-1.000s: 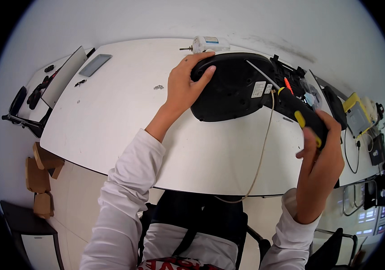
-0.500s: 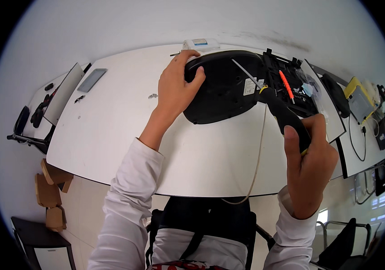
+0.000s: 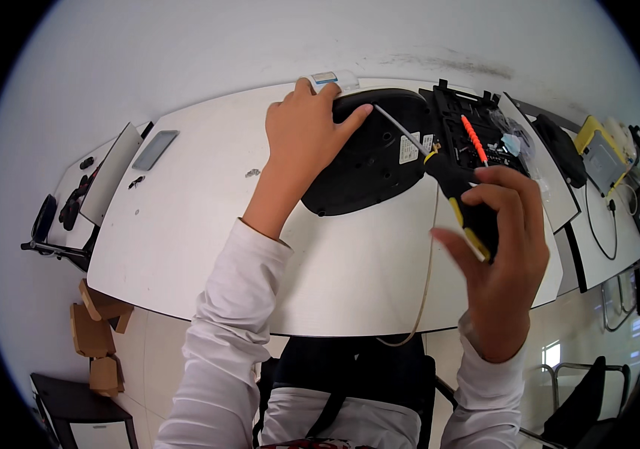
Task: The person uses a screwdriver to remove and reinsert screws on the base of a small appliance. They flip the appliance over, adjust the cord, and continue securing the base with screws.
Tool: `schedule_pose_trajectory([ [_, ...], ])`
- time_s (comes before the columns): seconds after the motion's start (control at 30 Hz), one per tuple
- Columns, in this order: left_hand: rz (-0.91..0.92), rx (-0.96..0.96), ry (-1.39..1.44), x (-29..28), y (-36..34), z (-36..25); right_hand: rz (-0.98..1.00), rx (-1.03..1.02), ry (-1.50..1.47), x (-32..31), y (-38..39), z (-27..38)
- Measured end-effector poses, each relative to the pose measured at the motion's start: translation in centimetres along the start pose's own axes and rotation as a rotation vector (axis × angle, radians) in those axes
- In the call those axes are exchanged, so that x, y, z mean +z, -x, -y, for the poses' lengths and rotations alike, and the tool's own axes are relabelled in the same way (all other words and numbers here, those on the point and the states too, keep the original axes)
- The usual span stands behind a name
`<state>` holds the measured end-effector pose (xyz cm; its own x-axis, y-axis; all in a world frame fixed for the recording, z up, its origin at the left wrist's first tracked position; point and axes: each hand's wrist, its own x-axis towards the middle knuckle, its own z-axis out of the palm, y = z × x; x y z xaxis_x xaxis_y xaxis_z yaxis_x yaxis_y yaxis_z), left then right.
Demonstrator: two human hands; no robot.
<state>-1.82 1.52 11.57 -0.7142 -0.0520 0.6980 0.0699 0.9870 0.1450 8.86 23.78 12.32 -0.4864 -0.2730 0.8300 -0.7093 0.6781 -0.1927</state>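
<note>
A black rounded plastic housing [image 3: 369, 176] lies on the white table with its holes and white labels facing up. My left hand [image 3: 301, 138] grips its far left edge, the thumb stretched over the surface beside the screwdriver's tip. A black-and-yellow screwdriver [image 3: 449, 179] slants across the housing, its tip at a spot near the far edge. The fingers of my right hand [image 3: 511, 254] are curled over its handle, while the thumb stands away from it. A pale cable [image 3: 432, 262] runs from the housing over the table's front edge.
An open black tool case [image 3: 446, 112] with an orange pen-like tool [image 3: 473, 138] lies right of the housing. A white container [image 3: 344, 80] stands behind it. Small metal pieces [image 3: 253, 173] and a grey phone [image 3: 155, 150] lie to the left. Cardboard boxes [image 3: 91, 333] are on the floor.
My left thumb has moved right along the housing to the screwdriver's tip. My right hand's thumb has come off the handle and its fingers have loosened. The screwdriver's tip has shifted slightly left.
</note>
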Motion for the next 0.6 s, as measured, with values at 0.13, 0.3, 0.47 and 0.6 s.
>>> schedule_pose_trajectory([
  [0.13,-0.043,-0.005,0.109,1.2,0.2,0.9,0.229,0.24,-0.08,-1.1,0.6,2.3],
  [0.3,0.009,-0.03,0.237,1.3,0.0,0.8,0.043,0.128,0.107,-1.2,0.7,1.8],
  [0.47,0.007,-0.022,0.278,1.3,-0.2,1.1,-0.003,0.156,0.139,-0.1,0.7,1.0],
  [0.6,0.058,-0.072,0.351,1.0,-0.3,1.3,0.003,0.137,0.03,0.4,1.5,1.2],
])
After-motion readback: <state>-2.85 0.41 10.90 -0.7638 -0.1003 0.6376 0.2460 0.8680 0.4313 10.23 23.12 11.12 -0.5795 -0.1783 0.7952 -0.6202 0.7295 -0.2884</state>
